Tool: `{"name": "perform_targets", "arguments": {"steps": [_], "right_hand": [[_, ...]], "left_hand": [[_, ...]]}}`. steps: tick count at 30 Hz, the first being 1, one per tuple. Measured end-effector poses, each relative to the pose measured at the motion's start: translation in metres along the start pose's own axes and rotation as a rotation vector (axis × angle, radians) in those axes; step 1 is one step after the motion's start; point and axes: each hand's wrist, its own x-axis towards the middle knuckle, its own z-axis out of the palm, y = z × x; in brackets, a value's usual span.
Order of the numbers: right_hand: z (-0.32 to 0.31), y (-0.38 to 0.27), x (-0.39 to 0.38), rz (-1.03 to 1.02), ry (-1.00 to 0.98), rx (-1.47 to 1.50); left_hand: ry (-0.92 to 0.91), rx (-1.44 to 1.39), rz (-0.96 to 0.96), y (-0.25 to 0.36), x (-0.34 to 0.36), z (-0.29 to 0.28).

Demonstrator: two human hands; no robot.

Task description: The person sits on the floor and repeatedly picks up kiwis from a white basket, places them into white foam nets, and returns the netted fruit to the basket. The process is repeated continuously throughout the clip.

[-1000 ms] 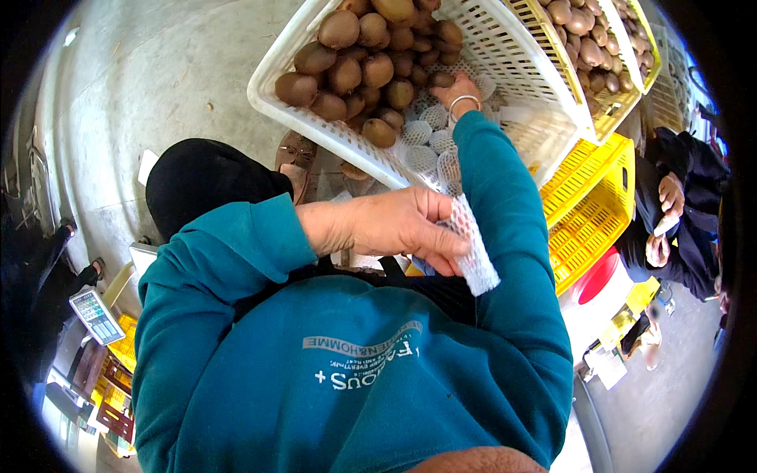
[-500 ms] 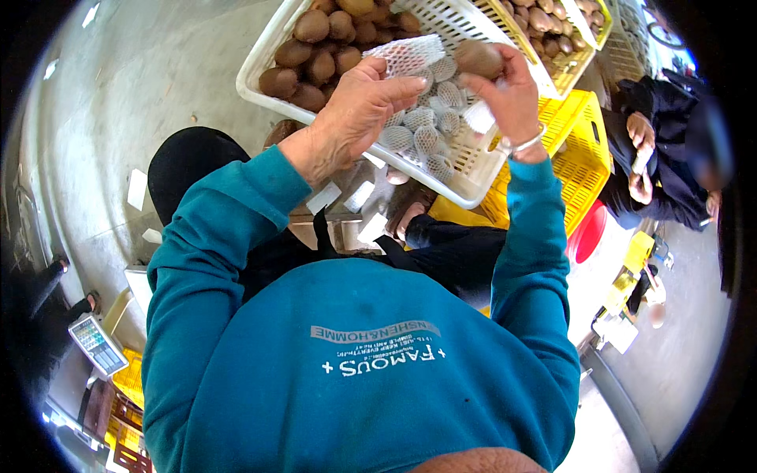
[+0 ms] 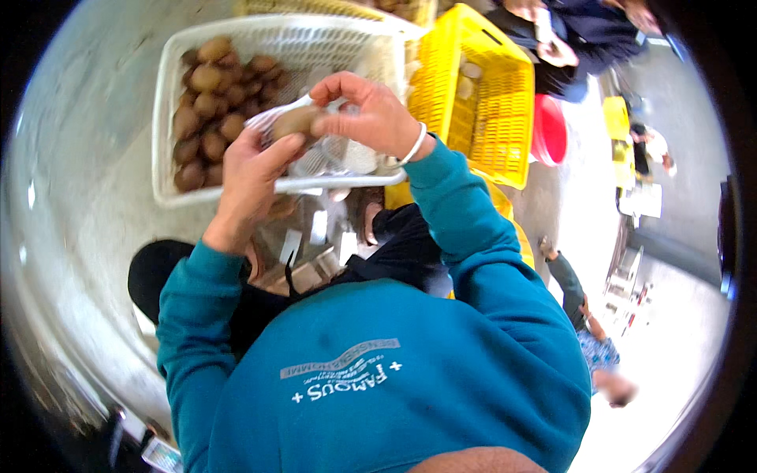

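Observation:
My left hand (image 3: 252, 165), fingers closed, grips a white foam net sleeve (image 3: 262, 118) over the white crate. My right hand (image 3: 367, 118), with a pale bangle at the wrist, holds a brown kiwifruit (image 3: 293, 121) at the sleeve, partly overlapping it. The white crate (image 3: 163, 110) has loose kiwifruit (image 3: 206, 106) heaped in its left part and net-wrapped fruit (image 3: 311, 164) in its right part, partly hidden by my hands.
An open yellow crate (image 3: 512, 102) stands at the right, beside a red tub (image 3: 549, 130). Another crate with fruit lies at the top edge. Co-workers appear at the top right (image 3: 583, 35) and lower right (image 3: 595, 355). My black-clad legs are below the white crate.
My right hand has lifted a kiwifruit from the crate and brought it leftward to the sleeve in my left hand. The view has turned, shifting the crates left.

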Motion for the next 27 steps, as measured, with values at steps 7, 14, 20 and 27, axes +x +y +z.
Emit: {"name": "perform_targets", "arguments": {"steps": [7, 14, 20, 27], "right_hand": [[0.014, 0.04, -0.005, 0.363, -0.046, 0.951], [0.023, 0.018, -0.013, 0.51, -0.209, 1.236], [0.016, 0.027, -0.014, 0.307, -0.043, 1.131], [0.02, 0.023, -0.006, 0.079, 0.241, 0.492]], "left_hand": [[-0.371, -0.466, -0.025, 0.01, 0.0, 0.02], [-0.393, -0.459, -0.077, 0.011, -0.005, 0.023], [-0.298, -0.332, -0.029, 0.018, -0.009, 0.022], [-0.173, -0.188, 0.051, 0.007, 0.002, 0.008]]}}
